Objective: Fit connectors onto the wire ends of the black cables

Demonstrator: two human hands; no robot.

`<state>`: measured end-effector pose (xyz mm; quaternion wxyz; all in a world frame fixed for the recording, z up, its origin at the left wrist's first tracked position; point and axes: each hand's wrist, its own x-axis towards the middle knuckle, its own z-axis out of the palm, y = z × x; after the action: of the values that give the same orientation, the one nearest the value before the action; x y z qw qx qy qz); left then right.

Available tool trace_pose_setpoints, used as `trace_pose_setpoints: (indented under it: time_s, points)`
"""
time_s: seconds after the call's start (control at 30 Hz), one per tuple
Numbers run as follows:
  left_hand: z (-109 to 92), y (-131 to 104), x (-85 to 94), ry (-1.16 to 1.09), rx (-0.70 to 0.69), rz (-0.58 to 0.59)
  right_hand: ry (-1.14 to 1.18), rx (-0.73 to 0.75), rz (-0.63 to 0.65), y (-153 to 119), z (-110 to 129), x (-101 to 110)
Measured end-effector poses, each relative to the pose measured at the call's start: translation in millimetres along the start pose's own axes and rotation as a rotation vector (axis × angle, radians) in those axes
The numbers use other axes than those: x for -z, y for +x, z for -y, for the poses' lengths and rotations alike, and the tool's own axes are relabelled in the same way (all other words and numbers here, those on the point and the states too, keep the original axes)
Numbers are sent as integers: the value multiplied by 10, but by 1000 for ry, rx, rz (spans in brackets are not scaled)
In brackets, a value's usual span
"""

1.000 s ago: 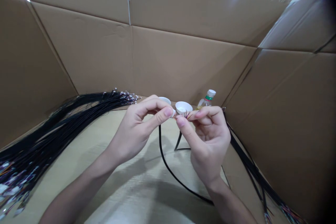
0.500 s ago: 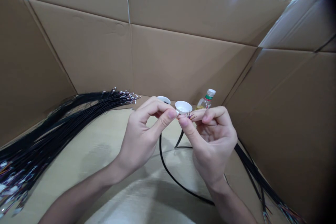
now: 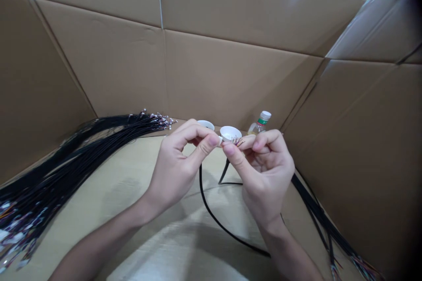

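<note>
Between thumb and forefinger, my left hand (image 3: 183,158) pinches a small white connector (image 3: 220,140). My right hand (image 3: 267,167) is closed just beside it, its thumb and finger pinching thin coloured wires (image 3: 236,141) whose loose ends fan out above the fingertips. The two hands' fingertips nearly meet. A black cable (image 3: 211,215) hangs below the hands and curves over the table to the right, passing behind my right wrist. My fingers hide where the wires meet the connector.
A thick bundle of black cables with white connectors (image 3: 99,153) lies along the left. More black cables (image 3: 316,210) lie at the right. Behind the hands stand two white bowls (image 3: 231,132) and a clear bottle (image 3: 260,124). Cardboard walls (image 3: 231,83) enclose the table (image 3: 132,246).
Both hands have shifted very slightly, the right one up and left. More of the white connector shows at my left fingertips, and the wire ends are spread a little differently.
</note>
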<state>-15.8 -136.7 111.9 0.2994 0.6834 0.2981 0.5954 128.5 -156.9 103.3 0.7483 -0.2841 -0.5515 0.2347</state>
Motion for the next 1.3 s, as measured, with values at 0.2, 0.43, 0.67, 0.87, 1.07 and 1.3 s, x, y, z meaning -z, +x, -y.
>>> trace_pose_setpoints:
  time_s: [0.2, 0.43, 0.67, 0.87, 1.07, 1.3]
  points:
    - [-33, 53, 112, 57, 11, 70, 50, -110, 61, 23, -4, 44]
    - [-101, 42, 114, 148, -76, 73, 46, -203, 188, 16, 25, 64]
    - [-93, 72, 212, 179, -55, 154, 16, -218, 199, 50, 55, 88]
    - [-69, 92, 283, 251, -48, 209, -35, -259, 226, 77, 44, 104]
    - [-61, 139, 351, 67, 47, 252, 89, -272, 212, 95, -12, 121]
    - [-30, 130, 454, -201, 177, 337, 252, -342, 202, 116, -94, 151]
